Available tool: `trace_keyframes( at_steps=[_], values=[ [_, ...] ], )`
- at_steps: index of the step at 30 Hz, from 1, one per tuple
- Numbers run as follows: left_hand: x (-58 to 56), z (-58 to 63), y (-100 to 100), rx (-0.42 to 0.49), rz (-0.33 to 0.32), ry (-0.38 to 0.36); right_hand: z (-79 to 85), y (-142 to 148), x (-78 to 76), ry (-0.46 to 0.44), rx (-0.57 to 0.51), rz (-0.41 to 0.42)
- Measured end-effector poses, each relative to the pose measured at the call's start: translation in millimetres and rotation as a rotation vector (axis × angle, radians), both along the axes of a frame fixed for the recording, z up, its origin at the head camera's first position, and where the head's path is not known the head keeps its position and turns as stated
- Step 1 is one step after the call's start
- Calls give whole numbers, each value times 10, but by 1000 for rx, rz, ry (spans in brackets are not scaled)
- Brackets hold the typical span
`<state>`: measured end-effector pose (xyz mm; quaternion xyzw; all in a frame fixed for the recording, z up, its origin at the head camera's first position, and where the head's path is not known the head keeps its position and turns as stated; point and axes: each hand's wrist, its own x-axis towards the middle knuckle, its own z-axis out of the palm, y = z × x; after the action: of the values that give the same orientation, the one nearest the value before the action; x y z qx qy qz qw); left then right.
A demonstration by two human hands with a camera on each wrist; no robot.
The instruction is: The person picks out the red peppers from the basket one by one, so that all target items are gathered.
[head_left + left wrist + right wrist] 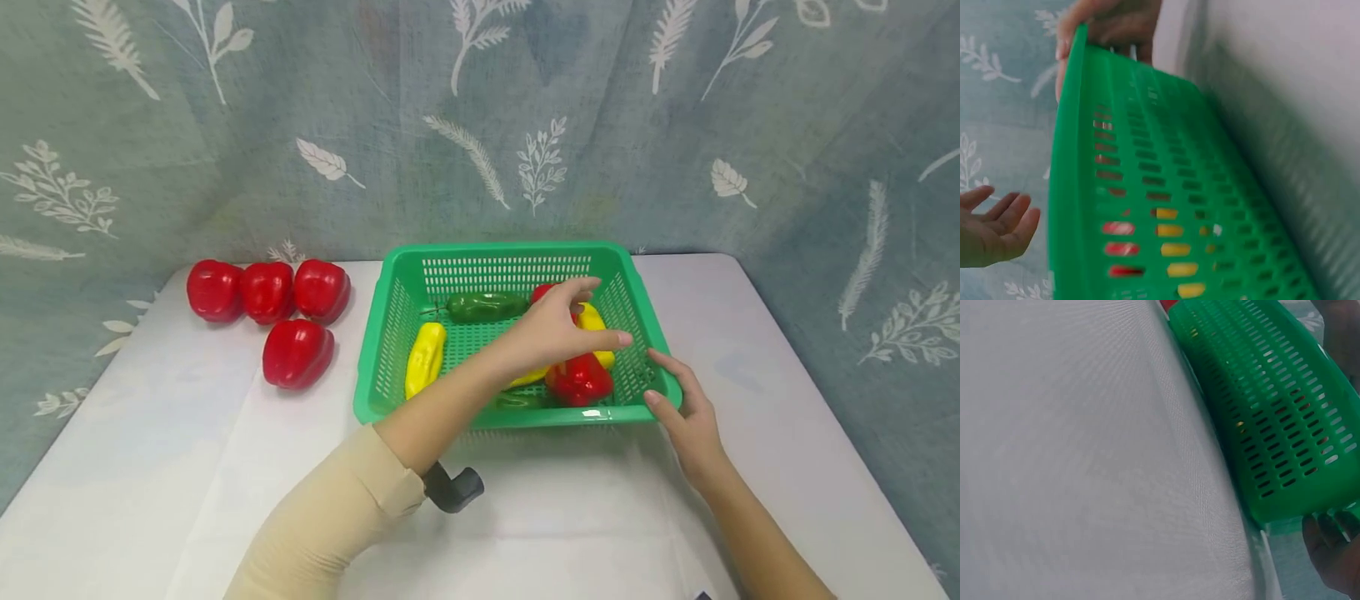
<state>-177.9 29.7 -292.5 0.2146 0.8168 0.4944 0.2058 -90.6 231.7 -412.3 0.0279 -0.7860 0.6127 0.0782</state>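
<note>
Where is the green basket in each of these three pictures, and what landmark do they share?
Head: green basket at centre, on the white table.
Left wrist: green basket seen from outside, filling the middle down to the bottom edge.
Right wrist: green basket at upper right, cut by the right edge.
Shared landmark: the right hand at one end of the basket.

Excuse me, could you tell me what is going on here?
A person is working at a green basket of peppers. The right hand holds the basket at its near right corner, while the left hand reaches over it, thumb and fingers apart, with nothing visibly in its grasp. Inside lie a red pepper, a yellow pepper and a green pepper, among others. Four more red peppers sit on the white tabletop, left of the basket.
</note>
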Motion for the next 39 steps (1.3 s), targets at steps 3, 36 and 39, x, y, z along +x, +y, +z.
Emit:
trace_keyframes(
  at_steps=[3, 36, 39],
  values=[
    [-122, 27, 0, -79, -105, -42, 15, 7, -24, -5, -1, 0],
    [-1049, -306, 89, -513, -826, -266, -18, 24, 0, -1, -3, -31],
    [-1070, -426, 44, -512, -810, -300, -25, 3, -25, 3, 4, -21]
  ],
)
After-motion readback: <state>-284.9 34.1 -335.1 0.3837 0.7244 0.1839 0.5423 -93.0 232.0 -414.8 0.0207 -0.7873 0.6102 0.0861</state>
